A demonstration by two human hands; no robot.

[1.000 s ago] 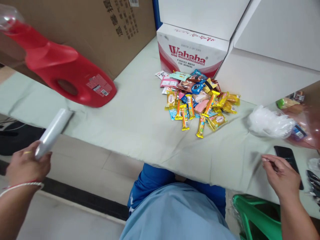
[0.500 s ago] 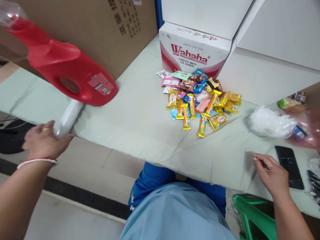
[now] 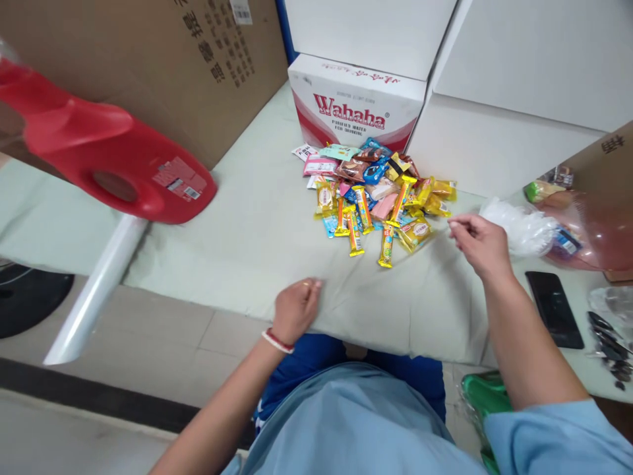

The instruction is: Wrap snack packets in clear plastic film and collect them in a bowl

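My left hand (image 3: 297, 307) is at the table's front edge, its fingers curled closed; what they hold, if anything, is hidden. To the right of the snack pile, my right hand (image 3: 479, 243) hovers over the cloth with thumb and fingers pinched together, and I cannot make out anything between them. The pile mixes yellow stick packets (image 3: 354, 231), yellow square packets (image 3: 414, 233), a pink packet (image 3: 319, 165) and blue packets (image 3: 374, 171). Close behind my right hand lies a bundle of clear white plastic bags (image 3: 517, 227).
A Wahaba-style white-and-red water carton (image 3: 356, 109) stands behind the pile. On the left are a red jug (image 3: 99, 142), a whitish roll (image 3: 99, 290) jutting over the edge and a big cardboard box (image 3: 148, 59). A black phone (image 3: 554, 309) and a green stool (image 3: 487, 396) are right.
My left hand has left the whitish roll and moved right to the table's middle front. My right hand has moved from beside the phone, up and left towards the snacks.
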